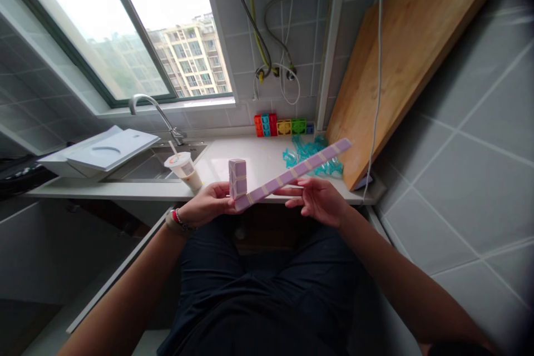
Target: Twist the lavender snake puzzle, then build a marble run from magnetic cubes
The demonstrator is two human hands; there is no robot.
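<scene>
Purple folding toy (292, 173), up in the air over the front edge of the counter (262, 158), between the person's two hands: one short upright part near the left, and a long straight arm slanting up to the right. From where I stand, the left hand (213, 203) does most of the carrying. Its fingers are closed on the toy at the bend, thumb on the near side, probably because that corner steadies both parts at once. The right hand (323, 201) is palm up, fingers loosely spread beneath the long arm. A fingertip may be touching the underside, but I can't tell whether it bears any weight; it looks placed to prop or guide that long end.

Holding it out in front, level with the counter's edge, likely gives a good look at the pale lines across it. Behind, a row of coloured blocks (272, 124) stands against the wall, and a heap of teal plastic pieces (309, 148) lies in front of the leaning wooden board (417, 50). The drink cup (186, 169) stands beside the sink (196, 151), perhaps put there to be within reach.
</scene>
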